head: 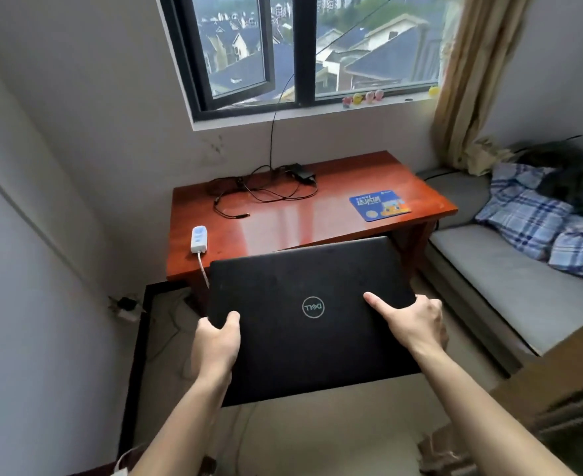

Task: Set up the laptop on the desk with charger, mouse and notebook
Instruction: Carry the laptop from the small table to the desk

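A closed black laptop [300, 280] with a round logo on its lid is held flat in the air, just in front of the reddish wooden desk [317, 221]. My left hand [217, 341] grips its left edge, thumb on the lid. My right hand [413, 321] grips the right edge, thumb stretched over the lid. On the desk's back lies a black charger brick [300, 171] with tangled cables [248, 197]. A blue mouse pad [379, 205] sits at the desk's right. No mouse or notebook is in view.
A white power strip [199, 239] lies on the desk's left front, its cord hanging down. A grey bench [506, 269] with a plaid blanket [540, 221] runs along the right. A window and curtain stand behind the desk; white walls close in on the left.
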Demonstrator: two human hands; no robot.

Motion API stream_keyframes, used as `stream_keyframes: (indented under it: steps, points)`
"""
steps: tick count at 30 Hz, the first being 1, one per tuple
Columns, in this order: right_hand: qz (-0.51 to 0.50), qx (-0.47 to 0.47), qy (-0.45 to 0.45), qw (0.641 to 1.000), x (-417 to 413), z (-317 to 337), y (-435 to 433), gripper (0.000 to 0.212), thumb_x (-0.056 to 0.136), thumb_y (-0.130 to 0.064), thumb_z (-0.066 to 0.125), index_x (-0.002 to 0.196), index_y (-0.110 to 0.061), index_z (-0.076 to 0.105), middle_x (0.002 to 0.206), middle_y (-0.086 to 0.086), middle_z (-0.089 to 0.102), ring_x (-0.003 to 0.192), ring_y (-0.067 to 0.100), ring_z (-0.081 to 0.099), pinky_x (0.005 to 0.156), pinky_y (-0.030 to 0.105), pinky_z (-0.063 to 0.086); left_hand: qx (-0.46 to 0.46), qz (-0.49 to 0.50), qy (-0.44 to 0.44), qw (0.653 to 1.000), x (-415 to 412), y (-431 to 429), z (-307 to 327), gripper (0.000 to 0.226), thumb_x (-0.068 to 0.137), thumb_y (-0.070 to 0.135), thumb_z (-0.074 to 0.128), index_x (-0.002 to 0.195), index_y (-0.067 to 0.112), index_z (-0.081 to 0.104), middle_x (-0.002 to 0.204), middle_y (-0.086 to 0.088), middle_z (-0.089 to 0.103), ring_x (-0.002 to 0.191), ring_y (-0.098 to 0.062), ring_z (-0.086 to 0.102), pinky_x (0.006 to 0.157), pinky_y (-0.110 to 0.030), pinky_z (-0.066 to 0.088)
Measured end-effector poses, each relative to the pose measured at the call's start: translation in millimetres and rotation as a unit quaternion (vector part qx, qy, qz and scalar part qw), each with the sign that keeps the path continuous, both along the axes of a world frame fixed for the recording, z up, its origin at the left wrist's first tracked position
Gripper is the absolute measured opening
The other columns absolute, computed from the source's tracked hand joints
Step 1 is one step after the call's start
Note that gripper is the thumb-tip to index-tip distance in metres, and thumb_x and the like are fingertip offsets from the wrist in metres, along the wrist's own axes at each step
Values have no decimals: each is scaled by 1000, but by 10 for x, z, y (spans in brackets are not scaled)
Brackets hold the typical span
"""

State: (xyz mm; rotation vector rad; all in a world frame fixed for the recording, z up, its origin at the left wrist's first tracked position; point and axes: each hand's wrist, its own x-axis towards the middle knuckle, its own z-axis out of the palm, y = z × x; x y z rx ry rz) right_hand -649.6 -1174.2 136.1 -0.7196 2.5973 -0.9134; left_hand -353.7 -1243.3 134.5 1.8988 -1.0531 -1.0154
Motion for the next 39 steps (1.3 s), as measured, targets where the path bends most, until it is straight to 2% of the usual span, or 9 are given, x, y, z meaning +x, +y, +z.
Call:
stream_keyframes:
  steps: [7,11,18,20,23,29,34,36,39]
  points:
    - [-23,15,-30,999,-982,-445,-1239,104,50,-91,65,115,-11,62,113,7,53,104,35,62,74,37,43,27,-45,7,999,-974,-1386,-364,28,76,45,63,88,20,63,87,8,70,81,-18,65,80,-39,55]
    - [-9,60,-46,997,-1542,-624,-1987,109,53,-89,67,124,-6,59,124,12,54,110,36,61,84,41,47,68,-47,9,997,-1493,-2071,-451,23,75,39,66,83,18,69,85,4,74,81,-22,70,84,-44,58]
    - [43,110,-47,992,-2192,-716,-3359,107,54,-89,66,122,-7,60,121,14,55,108,37,61,78,40,46,128,-1,0,992,-2075,-3194,-524,31,69,39,60,82,12,66,86,-4,72,79,-27,67,78,-41,56]
    - [57,122,-42,990,-2242,-750,-3643,106,52,-92,62,118,-9,60,117,12,55,104,37,62,72,38,41,144,6,-1,990,-2138,-3425,-570,36,68,41,59,85,10,65,91,-6,71,81,-28,66,77,-40,55]
    - [70,137,-35,987,-2278,-942,-4197,103,51,-95,59,112,-11,59,112,10,53,99,36,62,69,37,40,171,11,-14,985,-2160,-3981,-779,49,67,45,58,96,7,64,104,-10,67,91,-32,64,84,-43,56]
    - [50,190,-8,981,-2211,-1307,-4947,107,54,-94,59,118,-9,57,115,12,53,105,36,59,76,41,46,224,-13,-24,974,-2125,-4836,-1266,74,64,52,54,119,3,60,124,-15,60,109,-37,60,95,-47,52]
    - [46,204,-6,978,-2169,-1531,-5350,109,57,-92,60,126,-8,55,126,15,53,113,38,57,86,45,49,260,-4,-29,965,-2144,-5347,-1520,73,69,51,55,124,2,58,128,-16,57,111,-37,57,97,-46,50]
    - [54,216,-5,975,-2212,-1609,-5479,105,57,-92,59,120,-9,58,121,13,54,108,37,59,82,44,49,274,9,-55,960,-2209,-5485,-1593,71,77,48,58,131,2,53,134,-17,51,116,-37,54,97,-43,48]
    - [67,215,-20,974,-2314,-1695,-5689,101,56,-93,59,114,-11,59,113,10,54,104,35,59,79,42,47,280,22,-66,957,-2326,-5647,-1674,69,79,47,59,131,3,52,135,-17,50,118,-38,53,99,-46,47]
